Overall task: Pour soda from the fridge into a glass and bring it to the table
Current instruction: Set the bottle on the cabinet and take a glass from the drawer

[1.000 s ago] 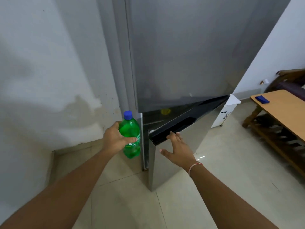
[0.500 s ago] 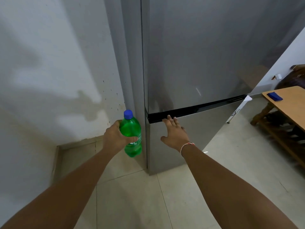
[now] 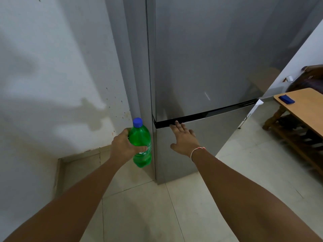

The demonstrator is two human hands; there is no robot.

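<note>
The left hand (image 3: 123,148) grips a green soda bottle (image 3: 141,145) upright. Just right of it, the right hand (image 3: 183,139) presses flat, fingers straight, against the closed lower fridge door (image 3: 209,137).

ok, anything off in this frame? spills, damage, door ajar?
No spills. The fridge looks shut, with the right hand flat on its lower door, and the capped bottle is upright in the left hand. Only oddity: the wall has blotchy stains and dark specks beside the fridge.
</note>
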